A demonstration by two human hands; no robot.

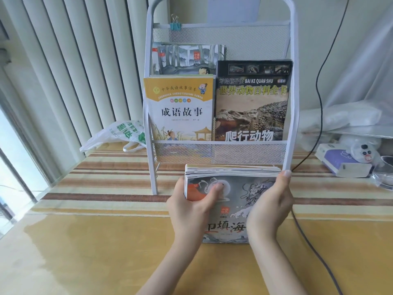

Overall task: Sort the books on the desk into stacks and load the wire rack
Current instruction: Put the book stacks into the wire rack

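A stack of thin picture books [231, 188] with a grey dragon cover is held between both hands just in front of the white wire rack [293, 103]. My left hand [191, 205] grips the stack's left edge, thumb pressed on the cover. My right hand [270, 203] holds the right edge with fingers reaching up along it. The rack's lower tier holds a yellow-and-white idiom book [180, 107] and a dark crocodile book [253, 101]. Grey illustrated books [189, 58] stand in the tier behind them.
A striped cloth [106, 184] covers the desk. A white-and-green plastic bag [119, 135] lies left of the rack. A tissue pack [340, 162] and a small plush toy [363, 154] sit at the right. A black cable [319, 103] runs down the right side. A binder clip [175, 23] hangs on the top tier.
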